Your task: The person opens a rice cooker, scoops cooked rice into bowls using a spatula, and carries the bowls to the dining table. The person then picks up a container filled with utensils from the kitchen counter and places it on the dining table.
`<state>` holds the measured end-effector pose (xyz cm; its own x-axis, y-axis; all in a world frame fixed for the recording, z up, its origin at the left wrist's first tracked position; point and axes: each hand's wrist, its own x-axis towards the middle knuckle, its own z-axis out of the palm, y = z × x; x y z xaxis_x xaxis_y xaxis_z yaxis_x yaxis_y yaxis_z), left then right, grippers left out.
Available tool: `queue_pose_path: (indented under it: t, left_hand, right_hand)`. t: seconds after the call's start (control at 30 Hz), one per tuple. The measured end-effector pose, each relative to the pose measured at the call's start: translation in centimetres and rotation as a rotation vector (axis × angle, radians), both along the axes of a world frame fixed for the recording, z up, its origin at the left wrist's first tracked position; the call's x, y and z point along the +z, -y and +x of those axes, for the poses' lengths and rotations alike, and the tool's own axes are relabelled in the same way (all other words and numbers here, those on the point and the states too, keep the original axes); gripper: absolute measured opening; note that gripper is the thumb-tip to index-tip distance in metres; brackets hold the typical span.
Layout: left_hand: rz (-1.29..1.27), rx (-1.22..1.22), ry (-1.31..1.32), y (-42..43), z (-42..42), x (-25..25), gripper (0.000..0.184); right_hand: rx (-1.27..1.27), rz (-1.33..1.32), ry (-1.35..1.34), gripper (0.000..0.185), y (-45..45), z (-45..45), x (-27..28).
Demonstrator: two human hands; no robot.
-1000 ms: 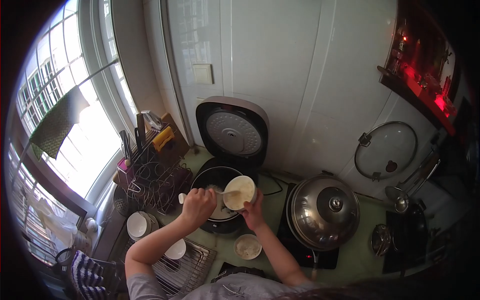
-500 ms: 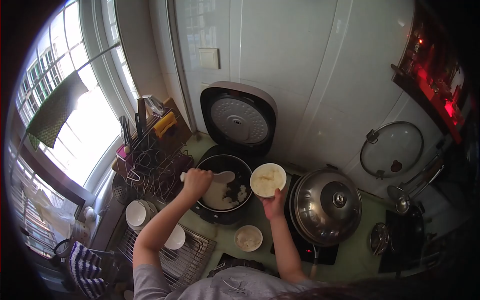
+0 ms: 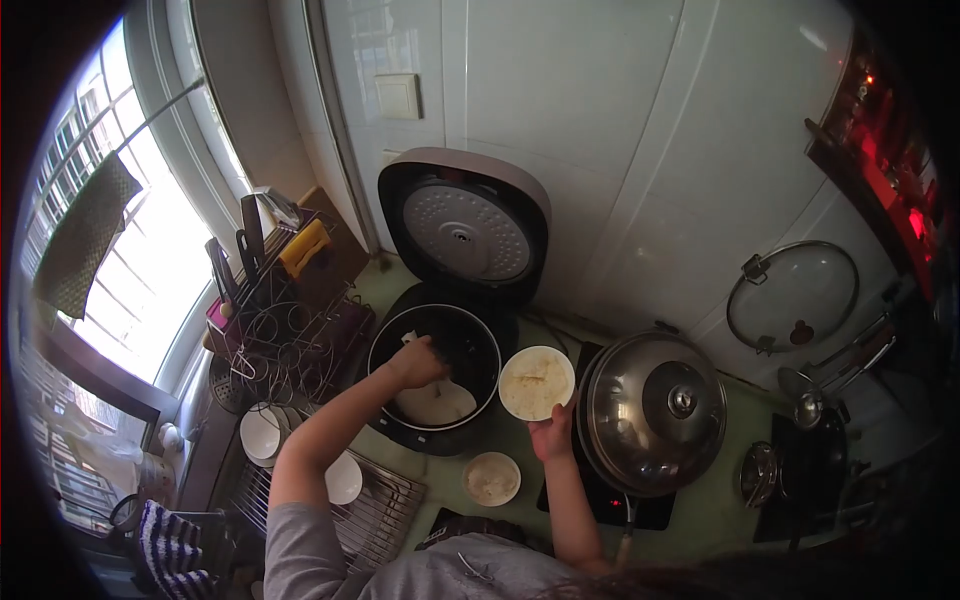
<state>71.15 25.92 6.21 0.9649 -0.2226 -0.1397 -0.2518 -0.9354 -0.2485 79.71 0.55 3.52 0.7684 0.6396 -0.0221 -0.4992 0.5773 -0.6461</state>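
Observation:
My left hand [image 3: 418,364] is inside the open rice cooker [image 3: 497,375], closed around the handle of a white rice paddle [image 3: 409,338]. The paddle's blade is hard to make out below the hand. A pale patch of rice [image 3: 440,402] covers part of the dark pot's bottom. Just right of the cooker, my right hand [image 3: 553,434] grips a white bowl [image 3: 571,384] heaped with rice, thumb at the rim. A second bowl [image 3: 492,502] holding rice stands on the counter in front of the cooker.
The cooker's lid [image 3: 466,230] stands raised. A domed steel pan lid [image 3: 650,430] covers a pan on the hob at right. White bowls [image 3: 262,433] sit by the wire drying rack [image 3: 385,510]. Left of the cooker is a knife block [image 3: 290,240]. A glass lid [image 3: 795,290] hangs on the wall.
My left hand has moved right and deeper into the cooker with the rice paddle, whose blade showed clearly before. The held bowl stays close beside the cooker. The view has shifted slightly.

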Motion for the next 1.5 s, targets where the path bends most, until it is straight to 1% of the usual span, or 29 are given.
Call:
queue_pose_path:
  t: [0.03,0.1,0.23,0.3,0.33,0.4,0.43,0.5,0.53,0.6,0.63,0.7,0.73,0.8,0.83,0.9,0.93,0.97,1.0,1.03,1.1,1.2,1.23,1.33,1.37,1.4,1.47,1.5]
  left_hand:
    - [-0.001,0.001,-0.006,0.2,-0.7,0.8,0.013]
    - [-0.08,-0.005,-0.011,0.5,-1.8,1.6,0.013]
    - [-0.126,-0.064,0.03,-0.7,-4.3,0.9,0.009]
    - [-0.101,0.043,-0.058,-1.0,-5.2,1.2,0.011]
    - [-0.097,0.04,-0.054,-0.9,-5.5,1.7,0.011]
    - [-0.162,0.268,-0.226,-0.7,-6.0,3.2,0.016]
    - [-0.158,0.266,-0.22,-0.6,-6.1,3.8,0.016]
    - [-0.255,0.526,-0.286,-0.3,-6.4,4.6,0.022]
    - [-0.252,0.525,-0.28,-0.5,-6.6,4.7,0.022]
    - [-0.406,0.553,-0.263,-1.2,-6.9,5.1,0.026]
    - [-0.398,0.548,-0.254,-1.1,-6.9,5.6,0.026]
    - [-0.585,0.654,-0.038,-0.5,-7.4,7.0,0.026]
    - [-0.581,0.649,-0.034,0.3,-7.5,8.1,0.026]
    - [-0.544,0.721,0.287,3.1,-7.0,10.4,0.023]
    - [-0.542,0.723,0.291,5.0,-6.6,11.4,0.023]
    - [-0.204,0.742,0.481,8.6,-6.4,12.4,0.02]
    - [-0.13,0.494,0.622,8.5,-6.5,11.0,0.013]
    - [-0.043,0.435,0.685,8.6,-6.7,10.0,0.01]
    - [0.043,0.374,0.746,9.2,-6.8,10.3,0.006]
    - [0.043,0.371,0.746,9.2,-7.1,10.7,0.006]
    - [0.063,0.374,0.833,9.3,-7.9,11.9,0.005]
    - [0.031,0.403,0.849,10.2,-9.6,13.7,0.006]
    - [0.043,0.371,0.773,10.6,-10.3,12.4,0.01]
    - [-0.029,0.344,0.769,11.3,-10.8,10.7,0.011]
    - [-0.106,0.399,0.747,11.6,-11.2,10.7,0.011]
    - [-0.109,0.403,0.743,11.5,-11.7,10.7,0.011]
    - [-0.318,0.682,0.73,11.1,-13.1,10.4,0.014]
    - [-0.488,0.77,0.74,11.0,-13.8,11.1,0.017]
  right_hand:
    - [0.017,0.0,0.013,0.077,-0.2,0.0,-0.2]
    - [0.032,-0.004,0.022,0.078,-0.2,-0.3,-0.5]
    - [0.037,-0.023,0.008,0.075,0.0,-0.9,-0.4]
    - [0.035,-0.017,0.019,0.074,0.3,-1.0,-0.3]
    - [0.031,-0.019,0.028,0.074,0.5,-1.0,-0.4]
    - [0.022,-0.017,0.043,0.073,0.8,-1.0,-0.7]
    - [0.023,-0.025,0.042,0.073,0.8,-1.0,-0.7]
    - [0.024,-0.028,0.044,0.072,1.0,-1.2,-0.8]
    - [0.032,-0.031,0.027,0.072,0.9,-1.3,-0.7]
    - [0.037,-0.025,0.019,0.073,0.7,-1.4,-0.9]
    - [0.064,-0.024,0.02,0.071,0.5,-1.5,-1.2]
    - [0.106,-0.03,0.029,0.069,-0.1,-1.8,-1.1]
    - [0.102,-0.025,0.033,0.069,-0.5,-2.0,-0.8]
    - [0.16,-0.008,0.05,0.067,-1.6,-2.7,-0.4]
    - [0.171,0.027,0.04,0.066,-2.2,-3.1,-0.7]
    - [0.179,0.028,0.014,0.067,-3.2,-4.2,0.5]
    - [0.183,0.025,-0.017,0.067,-3.5,-4.7,0.9]
    - [0.184,0.026,-0.017,0.067,-3.7,-5.0,0.9]
    - [0.204,0.066,-0.042,0.066,-3.9,-5.2,1.0]
    - [0.222,0.107,-0.067,0.066,-3.9,-5.3,1.1]
    - [0.231,0.122,-0.048,0.064,-3.5,-5.4,1.7]
    - [0.263,0.158,-0.05,0.06,-3.1,-5.4,1.8]
    - [0.285,0.183,-0.076,0.058,-3.0,-5.8,1.6]
    - [0.362,0.191,-0.125,0.06,-2.5,-6.7,1.0]
    - [0.364,0.187,-0.132,0.06,-2.3,-7.1,0.8]
    - [0.391,0.173,-0.158,0.059,-2.0,-7.5,0.8]
    - [0.419,0.147,-0.192,0.059,-1.3,-8.4,0.5]
    - [0.493,0.148,-0.275,0.059,-1.0,-8.9,0.2]
